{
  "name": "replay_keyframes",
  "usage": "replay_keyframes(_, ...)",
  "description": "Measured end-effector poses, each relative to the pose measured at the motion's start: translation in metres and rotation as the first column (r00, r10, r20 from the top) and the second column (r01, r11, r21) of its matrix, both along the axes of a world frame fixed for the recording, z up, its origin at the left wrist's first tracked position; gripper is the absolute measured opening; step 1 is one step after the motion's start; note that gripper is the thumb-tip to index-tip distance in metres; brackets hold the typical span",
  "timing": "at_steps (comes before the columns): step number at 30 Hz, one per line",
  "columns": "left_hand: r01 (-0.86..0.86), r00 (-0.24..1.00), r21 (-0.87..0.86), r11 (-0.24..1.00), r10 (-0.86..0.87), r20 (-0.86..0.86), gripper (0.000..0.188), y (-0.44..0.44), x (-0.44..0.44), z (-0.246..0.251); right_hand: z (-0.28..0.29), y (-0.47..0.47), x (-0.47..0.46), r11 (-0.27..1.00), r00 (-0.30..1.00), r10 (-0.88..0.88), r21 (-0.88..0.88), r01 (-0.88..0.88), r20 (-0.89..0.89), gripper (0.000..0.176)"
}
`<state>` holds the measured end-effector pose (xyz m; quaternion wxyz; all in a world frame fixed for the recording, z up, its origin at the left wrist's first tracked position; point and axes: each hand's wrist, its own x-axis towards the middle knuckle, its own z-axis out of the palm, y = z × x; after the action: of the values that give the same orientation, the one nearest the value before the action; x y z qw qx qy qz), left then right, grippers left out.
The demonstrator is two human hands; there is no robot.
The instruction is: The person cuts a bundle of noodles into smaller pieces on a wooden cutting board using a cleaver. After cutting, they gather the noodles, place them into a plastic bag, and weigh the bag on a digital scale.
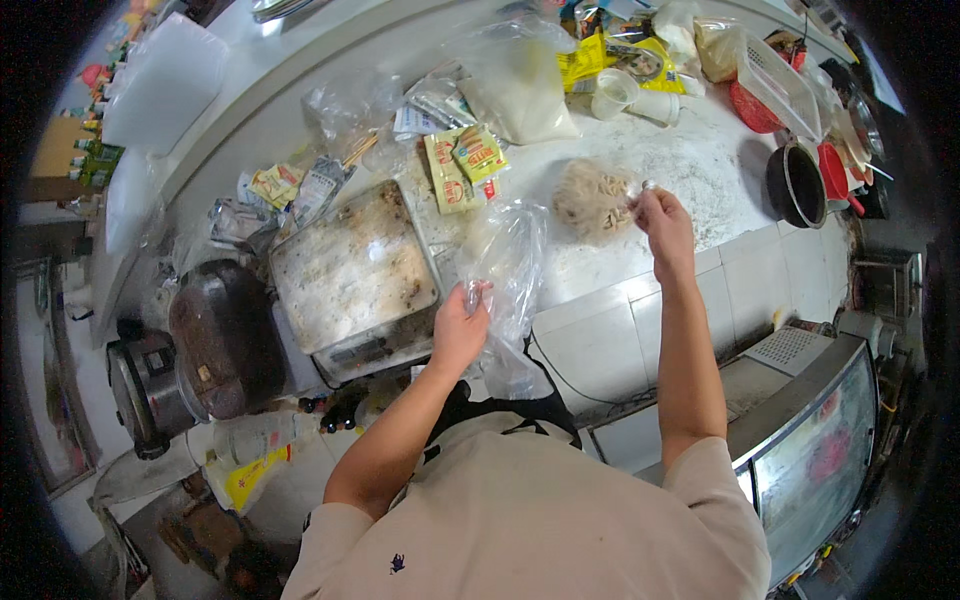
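Observation:
My left hand (463, 319) grips an empty-looking clear plastic bag (517, 262) near its side, at the counter's front edge; the bag hangs down towards my body. Further right, my right hand (660, 217) pinches the gathered top of a second clear plastic bag (589, 199). That one is filled with pale tan pieces, whose exact kind I cannot tell, and it is at the white countertop (675, 165). Yellow printed sachets (465, 165) lie between the two bags and the metal tray on the left.
A stained metal tray (356, 270) lies left of my left hand, beside a dark brown lidded container (229, 337). Behind stand a large bag of white powder (517, 101) and plastic cups (615, 94). A black pot (796, 186) lies tilted at the right.

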<state>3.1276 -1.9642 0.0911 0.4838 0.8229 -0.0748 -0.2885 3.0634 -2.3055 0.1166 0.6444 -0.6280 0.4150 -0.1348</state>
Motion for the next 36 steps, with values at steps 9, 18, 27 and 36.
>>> replay_keyframes(9,0.102,0.98,-0.082,0.991,-0.086,0.18,0.022,-0.033,-0.01,0.007,-0.001,0.114,-0.022,0.951,0.938,0.306,0.102,-0.292,-0.164,0.084)
replay_keyframes(18,-0.351,0.912,0.298,0.888,0.252,0.325,0.028,0.076,0.023,0.036,-0.013,0.168,0.021,0.792,0.87,0.32,-0.398,-0.463,-0.375,0.041)
replay_keyframes(27,-0.411,0.873,0.499,0.763,0.17,0.457,0.045,0.176,0.103,0.099,0.046,0.261,0.072,0.586,0.897,0.43,-0.725,-0.361,-0.099,0.06)
replay_keyframes(36,-0.24,0.889,0.566,0.789,-0.056,0.455,0.053,0.207,0.162,0.096,0.042,0.359,0.141,0.114,0.403,0.903,-0.818,-0.564,-0.152,0.016)
